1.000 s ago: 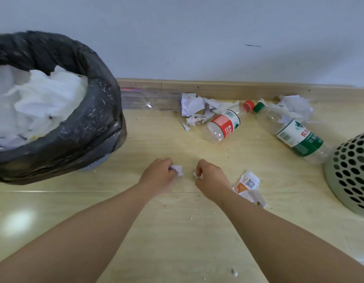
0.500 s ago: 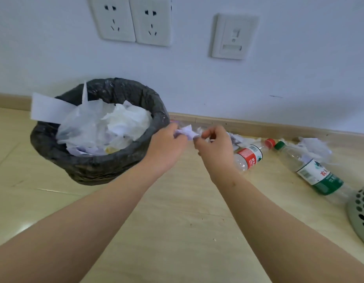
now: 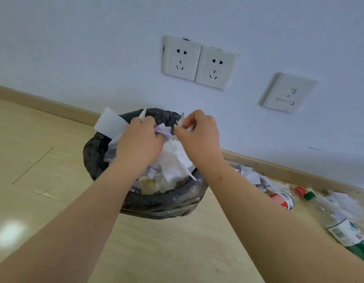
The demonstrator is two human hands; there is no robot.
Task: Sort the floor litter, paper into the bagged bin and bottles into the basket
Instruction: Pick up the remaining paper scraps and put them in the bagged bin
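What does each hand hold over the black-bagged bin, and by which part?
Left hand pinches a crumpled white paper scrap by one end; right hand pinches a smaller white scrap.

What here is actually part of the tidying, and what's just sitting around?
Part of the job:
left hand, pinching lilac scrap
right hand, pinching white scrap
bin
floor paper
red-label bottle
green-label bottle

Just there:
sockets
wall plate
skirting
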